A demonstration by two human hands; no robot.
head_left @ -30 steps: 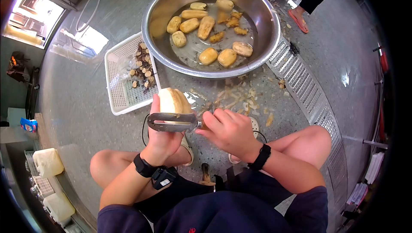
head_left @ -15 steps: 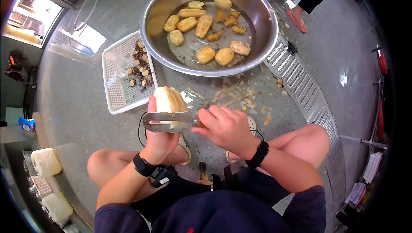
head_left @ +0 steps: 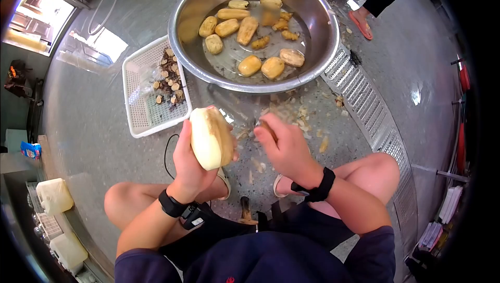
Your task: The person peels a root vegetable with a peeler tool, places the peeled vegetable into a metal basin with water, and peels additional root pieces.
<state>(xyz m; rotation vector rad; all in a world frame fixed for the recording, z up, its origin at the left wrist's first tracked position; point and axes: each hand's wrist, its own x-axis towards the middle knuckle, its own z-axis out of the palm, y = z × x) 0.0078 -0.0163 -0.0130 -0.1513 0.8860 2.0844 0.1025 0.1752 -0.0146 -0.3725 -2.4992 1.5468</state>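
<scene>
My left hand (head_left: pixel 188 164) is wrapped round a thick lotus root segment (head_left: pixel 207 145). Pale, peeled flesh shows on its near side, with browner skin along its right. To the right of it, my right hand (head_left: pixel 290 152) is closed round the handle of a peeler (head_left: pixel 267 128). The blade is smeared by motion and mostly cannot be made out; it is apart from the lotus root. Beyond both hands, a large metal basin (head_left: pixel 179 48) holds several lotus root segments (head_left: pixel 247 31) and some knobbly ginger-like pieces (head_left: pixel 260 43) in shallow water.
A white plastic basket (head_left: pixel 136 129) with cut ends and dark scraps (head_left: pixel 174 85) stands left of the basin. Peelings (head_left: pixel 302 121) litter the wet floor. A metal drain grate (head_left: pixel 359 93) runs along the right. Another person's sandalled foot (head_left: pixel 361 22) is at the upper right.
The peeler has come off the lotus root and swung to the right with my right hand. My left hand has tilted the root, so more of its peeled side shows.
</scene>
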